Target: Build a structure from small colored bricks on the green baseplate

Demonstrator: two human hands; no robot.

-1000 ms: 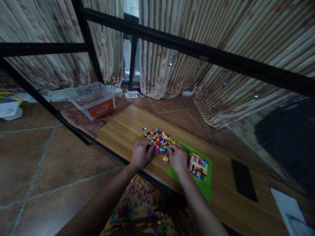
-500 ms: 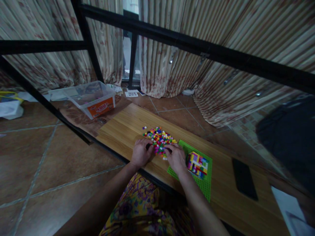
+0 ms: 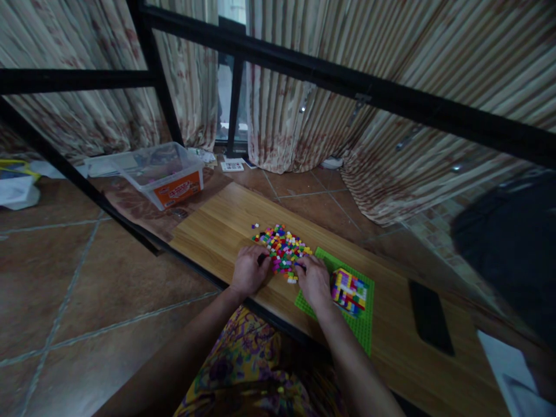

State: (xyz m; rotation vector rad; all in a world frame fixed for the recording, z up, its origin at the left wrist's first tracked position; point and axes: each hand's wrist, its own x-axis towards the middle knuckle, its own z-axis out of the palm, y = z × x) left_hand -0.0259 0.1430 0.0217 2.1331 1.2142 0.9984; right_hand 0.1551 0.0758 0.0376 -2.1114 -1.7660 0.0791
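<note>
A heap of small coloured building bricks (image 3: 284,246) lies on the wooden tabletop (image 3: 217,226). At its left edge rests my left hand (image 3: 251,270), fingers curled in and thumb near the bricks; whatever it may hold is hidden. My right hand (image 3: 314,281) is at the heap's right side, thumb and forefinger pinched on what looks like a small dark blue brick (image 3: 299,265). Beside that hand, a green studded baseplate (image 3: 367,330) carries a block-shaped build of multicoloured bricks (image 3: 348,291). My right wrist and forearm cover part of the baseplate's near side.
A black phone-like slab (image 3: 431,315) lies on the table's right part. Past the left end stands a clear plastic box (image 3: 152,174) with an orange label. Black metal bars (image 3: 304,66) cross in front of the curtains (image 3: 295,133). White sheets (image 3: 508,359) lie at lower right.
My right hand has drawn back slightly to the right from the heap, with a small dark blue piece now showing at its fingertips. The left hand has stayed in place.
</note>
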